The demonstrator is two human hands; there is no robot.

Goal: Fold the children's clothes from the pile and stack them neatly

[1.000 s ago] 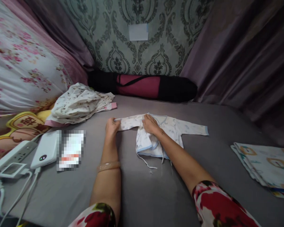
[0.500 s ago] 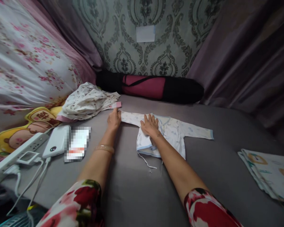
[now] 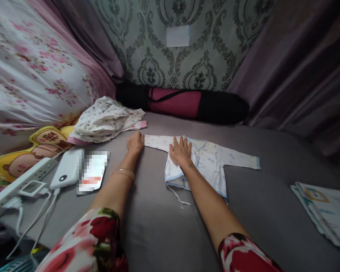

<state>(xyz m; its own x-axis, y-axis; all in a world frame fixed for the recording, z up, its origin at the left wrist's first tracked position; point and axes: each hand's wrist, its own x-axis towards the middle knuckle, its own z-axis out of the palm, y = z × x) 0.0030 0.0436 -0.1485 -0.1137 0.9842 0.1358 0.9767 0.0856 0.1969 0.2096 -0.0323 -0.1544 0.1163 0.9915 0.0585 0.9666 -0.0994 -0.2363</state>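
A small white baby shirt (image 3: pixel 208 164) with blue trim and a faint print lies spread on the grey sheet (image 3: pixel 158 226), both sleeves stretched out sideways. My left hand (image 3: pixel 135 142) is closed on the cuff end of its left sleeve, which hides the cuff. My right hand (image 3: pixel 180 152) lies flat with fingers spread on the shirt's chest, near the shoulder of that same sleeve. From the lower hem a white tie string (image 3: pixel 178 196) trails onto the sheet.
Crumpled patterned clothes (image 3: pixel 104 121) lie at the left, beside a yellow cushion (image 3: pixel 25 156). Nearer are a power strip (image 3: pixel 42 170), a white power bank (image 3: pixel 66 170) and a blurred-out phone (image 3: pixel 92 173). A black and maroon bag (image 3: pixel 175 102) lies at the back; folded cloth (image 3: pixel 325 207) sits right.
Both hands keep their places on the shirt, the left on the sleeve end and the right flat on the chest. The whole view has shifted slightly.
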